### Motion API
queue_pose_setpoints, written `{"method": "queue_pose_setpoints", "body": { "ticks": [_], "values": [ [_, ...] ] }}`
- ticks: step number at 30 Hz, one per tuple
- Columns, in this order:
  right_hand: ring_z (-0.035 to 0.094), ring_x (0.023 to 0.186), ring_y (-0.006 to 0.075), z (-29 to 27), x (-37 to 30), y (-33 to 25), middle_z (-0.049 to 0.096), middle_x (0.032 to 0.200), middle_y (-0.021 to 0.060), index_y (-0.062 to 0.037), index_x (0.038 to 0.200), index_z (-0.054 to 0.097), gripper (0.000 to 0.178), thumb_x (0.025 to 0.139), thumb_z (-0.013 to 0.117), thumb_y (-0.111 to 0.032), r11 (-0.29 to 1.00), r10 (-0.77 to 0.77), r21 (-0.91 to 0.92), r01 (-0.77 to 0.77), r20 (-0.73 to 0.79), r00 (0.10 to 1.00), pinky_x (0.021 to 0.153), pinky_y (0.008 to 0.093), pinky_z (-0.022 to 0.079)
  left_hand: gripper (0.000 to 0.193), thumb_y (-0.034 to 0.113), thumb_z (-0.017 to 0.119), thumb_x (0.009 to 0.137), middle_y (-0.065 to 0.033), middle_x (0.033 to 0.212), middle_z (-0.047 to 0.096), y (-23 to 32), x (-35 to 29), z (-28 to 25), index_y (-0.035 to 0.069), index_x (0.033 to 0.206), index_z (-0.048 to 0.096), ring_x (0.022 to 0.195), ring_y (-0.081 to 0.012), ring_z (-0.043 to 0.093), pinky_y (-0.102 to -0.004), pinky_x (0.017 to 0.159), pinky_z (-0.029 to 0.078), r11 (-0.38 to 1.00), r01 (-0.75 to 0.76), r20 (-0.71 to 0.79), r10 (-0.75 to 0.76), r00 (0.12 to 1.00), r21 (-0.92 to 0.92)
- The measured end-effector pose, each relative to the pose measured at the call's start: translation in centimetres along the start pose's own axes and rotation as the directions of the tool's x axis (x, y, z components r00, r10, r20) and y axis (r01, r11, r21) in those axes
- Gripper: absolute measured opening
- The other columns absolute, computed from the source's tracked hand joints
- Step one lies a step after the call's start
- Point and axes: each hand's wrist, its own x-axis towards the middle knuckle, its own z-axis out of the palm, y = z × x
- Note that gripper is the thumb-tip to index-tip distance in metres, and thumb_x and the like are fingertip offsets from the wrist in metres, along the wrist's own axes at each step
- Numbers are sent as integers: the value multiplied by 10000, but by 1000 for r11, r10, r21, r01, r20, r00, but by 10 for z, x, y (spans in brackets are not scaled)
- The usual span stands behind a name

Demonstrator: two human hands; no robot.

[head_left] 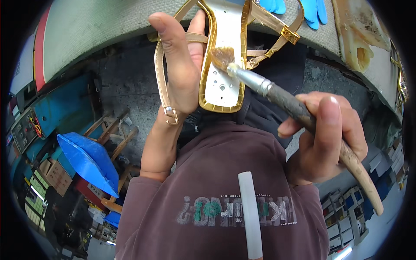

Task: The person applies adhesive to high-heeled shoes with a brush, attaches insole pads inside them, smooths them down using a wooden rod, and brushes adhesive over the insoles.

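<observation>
My left hand [180, 65] grips a gold strappy sandal [223, 73] by its left side, with the pale insole facing me and the heel end toward my chest. Gold straps with buckles [289, 34] hang off its right side, and one strap loops around my left wrist. My right hand [323, 138] holds a long paintbrush [299, 110] with a crusted handle and a metal ferrule. The brush's bristles [222, 56] rest on the insole near its middle.
A curved woven work surface [99, 26] runs across the top, with blue gloves [299, 6] and a yellowish foam piece [357, 39] on it. A blue plastic stool [89, 160] and wooden frames stand at lower left. Shelves line the lower right.
</observation>
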Motion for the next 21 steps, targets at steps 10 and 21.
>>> {"method": "queue_pose_setpoints", "body": {
  "ticks": [10,21],
  "values": [
    [557,393,166,-13,-20,-10,627,738,243,36,788,601,242,958,525,-118,997,-71,16,70,97,993,375,251,470,1027,805,185,906,-169,1262,577,6,6,-18,-43,1473,309,1036,-184,600,-276,858,495,902,162,193,-90,977,-400],
    [606,437,180,-37,33,4,652,753,249,50,777,636,245,872,679,-172,950,-290,18,312,430,855,383,250,515,990,791,215,913,-143,1171,627,8,5,-12,-31,1451,345,934,-178,631,-280,761,523,983,19,143,8,990,-185]
  ]
}}
